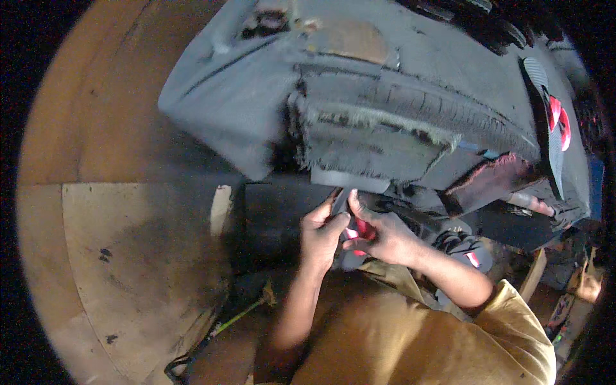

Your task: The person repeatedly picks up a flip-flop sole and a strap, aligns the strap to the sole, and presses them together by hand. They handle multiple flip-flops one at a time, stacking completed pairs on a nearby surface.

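Shirt: the person's ochre cloth [410, 321] fills the lower foreground, beneath both forearms.
Left hand: the hand [321, 234] is closed around one side of a flip-flop [363, 230], thumb laid toward its strap.
Right hand: the hand [388, 237] grips the same flip-flop from the other side, thumb pointing up along the sole.
Held flip-flop: between the two hands, above the lap; dark sole, red-and-pink strap, partly covered by fingers.
Beside the right forearm: a heap of dark flip-flops [459, 242], one showing pink; whether a container holds them, I cannot tell.
Dark recess: the hollow [273, 212] left of the hands is too dark to show any contents.
Lower left: a thin yellow-green stick [240, 316] near a stained pale panel [141, 256].
In the way: a pale strip [350, 181] just beyond the fingertips, below a frayed-edged grey pad [378, 138].
Right of the pad: a reddish slab [491, 179], tilted.
Bench: its grey top [443, 48] carries another flip-flop [550, 144], red-strapped, at the right edge.
Far edge: dark objects [462, 13], blurred.
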`<state>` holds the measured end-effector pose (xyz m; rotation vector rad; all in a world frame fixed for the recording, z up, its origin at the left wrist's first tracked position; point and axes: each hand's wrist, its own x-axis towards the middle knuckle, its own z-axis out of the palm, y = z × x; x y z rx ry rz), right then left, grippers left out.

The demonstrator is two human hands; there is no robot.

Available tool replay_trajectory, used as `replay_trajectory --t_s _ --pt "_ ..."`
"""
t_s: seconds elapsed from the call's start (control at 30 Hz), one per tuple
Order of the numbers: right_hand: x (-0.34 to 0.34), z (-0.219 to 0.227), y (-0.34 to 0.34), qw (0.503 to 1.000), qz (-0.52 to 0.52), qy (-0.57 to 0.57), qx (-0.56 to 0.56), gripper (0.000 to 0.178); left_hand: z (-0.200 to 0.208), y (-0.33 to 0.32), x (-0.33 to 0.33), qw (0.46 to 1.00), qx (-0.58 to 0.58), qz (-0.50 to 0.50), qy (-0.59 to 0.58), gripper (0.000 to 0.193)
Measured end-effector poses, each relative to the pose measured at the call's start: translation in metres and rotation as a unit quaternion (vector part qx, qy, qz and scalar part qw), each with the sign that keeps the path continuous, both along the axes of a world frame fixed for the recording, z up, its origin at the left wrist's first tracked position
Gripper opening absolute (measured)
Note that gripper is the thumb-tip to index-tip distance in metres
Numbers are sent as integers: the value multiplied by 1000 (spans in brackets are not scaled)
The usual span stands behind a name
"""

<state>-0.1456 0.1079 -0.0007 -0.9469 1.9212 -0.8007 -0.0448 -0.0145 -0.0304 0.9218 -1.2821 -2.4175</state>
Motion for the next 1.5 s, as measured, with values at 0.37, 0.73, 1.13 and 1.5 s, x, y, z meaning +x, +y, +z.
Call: replay_trajectory --t_s 0.37,0.73,1.13,1.5 --pt "25 -22 -18 902 -148 395 -93 48 35 3 29 925 -378 32 -9 44" --pt "34 -13 -2 985 -19 119 -122 63 69 -8 9 769 -629 23 -113 29" --pt "2 -13 11 989 12 146 -1 62 16 10 -10 905 -409 22 -118 26" --pt "39 -54 22 923 -275 -73 -259 55 10 11 64 921 -382 81 -8 39"
